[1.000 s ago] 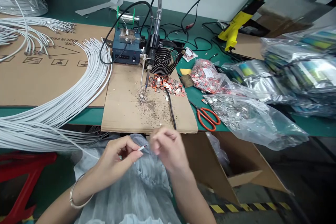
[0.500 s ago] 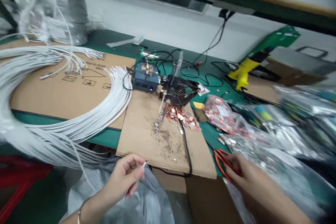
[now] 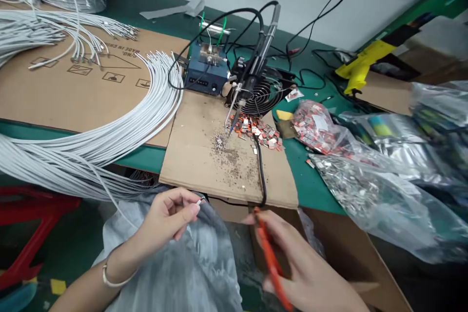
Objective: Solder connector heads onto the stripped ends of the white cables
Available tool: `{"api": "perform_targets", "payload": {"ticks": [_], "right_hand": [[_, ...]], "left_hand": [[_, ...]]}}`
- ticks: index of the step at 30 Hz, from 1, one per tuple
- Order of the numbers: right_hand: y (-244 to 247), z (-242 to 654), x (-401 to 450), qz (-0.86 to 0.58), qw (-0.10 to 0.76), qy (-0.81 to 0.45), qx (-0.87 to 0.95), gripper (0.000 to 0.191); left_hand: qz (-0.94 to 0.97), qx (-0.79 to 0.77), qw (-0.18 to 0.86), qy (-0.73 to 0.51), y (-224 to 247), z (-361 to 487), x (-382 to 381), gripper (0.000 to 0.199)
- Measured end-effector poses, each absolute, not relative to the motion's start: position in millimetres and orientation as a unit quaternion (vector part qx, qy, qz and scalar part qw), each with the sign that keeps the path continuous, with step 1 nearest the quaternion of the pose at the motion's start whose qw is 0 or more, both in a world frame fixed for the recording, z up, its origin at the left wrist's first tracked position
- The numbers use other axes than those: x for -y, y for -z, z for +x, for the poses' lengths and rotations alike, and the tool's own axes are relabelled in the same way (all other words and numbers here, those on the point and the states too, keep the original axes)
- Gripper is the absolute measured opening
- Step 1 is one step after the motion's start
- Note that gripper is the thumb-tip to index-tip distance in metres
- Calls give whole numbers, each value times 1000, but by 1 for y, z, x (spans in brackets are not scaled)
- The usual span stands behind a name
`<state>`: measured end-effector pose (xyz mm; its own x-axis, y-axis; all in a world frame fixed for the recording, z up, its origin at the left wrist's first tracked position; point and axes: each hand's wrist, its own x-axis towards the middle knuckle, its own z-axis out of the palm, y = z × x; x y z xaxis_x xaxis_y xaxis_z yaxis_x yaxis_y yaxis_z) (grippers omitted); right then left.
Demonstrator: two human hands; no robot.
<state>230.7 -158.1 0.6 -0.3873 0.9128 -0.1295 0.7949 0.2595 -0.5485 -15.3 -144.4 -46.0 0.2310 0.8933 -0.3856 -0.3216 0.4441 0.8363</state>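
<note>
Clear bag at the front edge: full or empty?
Partly full: the clear bag holds metal pieces at left; the rest looks slack.

White cables (image 3: pixel 120 126), red-orange scissors (image 3: pixel 271 258), blue box (image 3: pixel 206 74), green tabletop (image 3: pixel 127 2), yellow holder (image 3: pixel 365 62)

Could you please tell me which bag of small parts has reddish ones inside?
The rear bag, beside the yellow pad; the front bag holds silvery parts.

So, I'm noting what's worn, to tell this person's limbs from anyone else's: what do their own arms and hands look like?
The left hand and right hand are both ungloved, and no sleeve shows on either forearm. A thin, pale, rounded bangle circles the left wrist; none shows on the right. I see no rings or markings.
</note>
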Motion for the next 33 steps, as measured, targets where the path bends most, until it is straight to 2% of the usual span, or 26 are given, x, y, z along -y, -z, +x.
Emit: {"api": "perform_targets", "payload": {"ticks": [3, 6, 11, 16, 21, 26, 29, 33], "right_hand": [[-4, 211, 158, -493, 52, -306, 813, 30], [-7, 206, 155, -483, 42, -309, 818, 24], [-6, 204, 156, -481, 8, -321, 816, 20], [1, 207, 160, -472, 10, -345, 811, 12], [6, 212, 164, -483, -8, -327, 812, 15], [6, 210, 166, -499, -7, -280, 820, 10], [11, 211, 167, -513, 16, -312, 800, 3], [18, 215, 169, -518, 61, -387, 761, 6]], "left_hand": [[343, -474, 700, -409, 43, -15, 147, 27], [377, -480, 687, -395, 42, -13, 149, 26], [415, -469, 672, -395, 44, -8, 151, 16], [460, -462, 630, -422, 43, -5, 151, 12], [498, -456, 608, -419, 41, -3, 147, 13], [524, -445, 604, -402, 40, 1, 141, 15], [526, -432, 614, -399, 38, 5, 138, 14], [538, -416, 617, -395, 36, 7, 135, 14]]}}
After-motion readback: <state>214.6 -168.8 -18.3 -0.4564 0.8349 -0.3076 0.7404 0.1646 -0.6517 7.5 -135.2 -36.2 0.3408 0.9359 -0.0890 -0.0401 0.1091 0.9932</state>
